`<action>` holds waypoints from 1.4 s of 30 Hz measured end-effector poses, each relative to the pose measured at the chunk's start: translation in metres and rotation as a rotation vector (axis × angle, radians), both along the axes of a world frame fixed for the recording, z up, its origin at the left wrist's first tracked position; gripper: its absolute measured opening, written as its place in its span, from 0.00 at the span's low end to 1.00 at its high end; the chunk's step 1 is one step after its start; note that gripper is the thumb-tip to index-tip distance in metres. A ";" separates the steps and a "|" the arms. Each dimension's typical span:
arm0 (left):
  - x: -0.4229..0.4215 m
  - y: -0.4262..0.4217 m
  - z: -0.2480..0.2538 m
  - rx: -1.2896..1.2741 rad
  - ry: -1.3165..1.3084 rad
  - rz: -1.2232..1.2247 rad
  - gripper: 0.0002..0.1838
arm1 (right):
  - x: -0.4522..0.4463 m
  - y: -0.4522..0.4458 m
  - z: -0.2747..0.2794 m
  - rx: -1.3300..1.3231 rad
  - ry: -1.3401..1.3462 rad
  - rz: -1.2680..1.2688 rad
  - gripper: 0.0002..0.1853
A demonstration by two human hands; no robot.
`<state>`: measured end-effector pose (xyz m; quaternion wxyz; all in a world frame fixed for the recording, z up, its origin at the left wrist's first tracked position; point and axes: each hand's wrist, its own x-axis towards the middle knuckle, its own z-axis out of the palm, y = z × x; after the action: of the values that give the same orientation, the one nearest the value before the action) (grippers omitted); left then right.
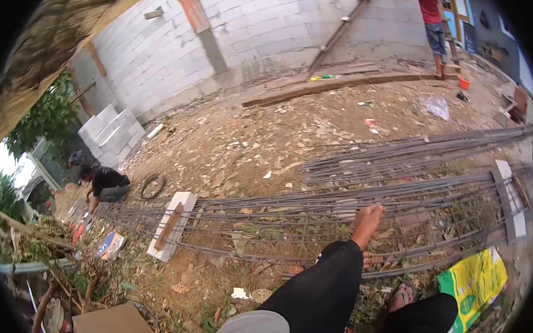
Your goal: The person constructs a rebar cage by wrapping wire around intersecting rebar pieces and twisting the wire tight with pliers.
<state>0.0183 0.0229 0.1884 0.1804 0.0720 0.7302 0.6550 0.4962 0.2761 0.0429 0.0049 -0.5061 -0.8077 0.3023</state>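
Note:
My left hand (pixel 369 222) is closed, its fingers pressed together over a long assembly of thin steel bars (pixel 268 201). What it holds, if anything, is too small to make out. The bars run across the ground, tied with thin cross pieces, and rest on a white block (pixel 172 226) at the left and another white block (pixel 509 205) at the right. My right hand does not show.
One person crouches by the bars' far left end (pixel 108 185); another, in a red top (pixel 428 7), stands at the back right. More loose bars (pixel 398 153) lie behind. A yellow-green sack (pixel 479 285), a brown board (pixel 115 331) and stacked blocks (pixel 111 135) surround the work.

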 end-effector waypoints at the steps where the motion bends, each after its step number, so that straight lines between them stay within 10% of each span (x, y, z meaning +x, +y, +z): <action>1: 0.002 -0.002 0.008 0.008 0.002 0.037 0.18 | 0.007 -0.015 -0.005 -0.018 -0.008 -0.013 0.33; 16: -0.010 -0.001 0.014 0.127 -0.143 -0.022 0.21 | -0.032 -0.055 -0.036 0.002 0.100 -0.037 0.28; 30: -0.006 0.011 0.012 0.104 -0.095 0.011 0.20 | -0.032 0.132 0.011 0.485 0.058 0.062 0.29; 37: -0.010 0.002 0.014 0.145 -0.102 0.064 0.19 | 0.018 0.142 -0.110 0.267 -0.372 0.065 0.38; 42: 0.001 0.003 0.024 0.017 0.011 -0.004 0.16 | -0.019 0.079 -0.055 0.396 -0.091 -0.051 0.37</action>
<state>0.0191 0.0262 0.2126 0.1772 0.0787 0.7255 0.6603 0.4767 0.3553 -0.0124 0.0756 -0.5287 -0.8377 0.1141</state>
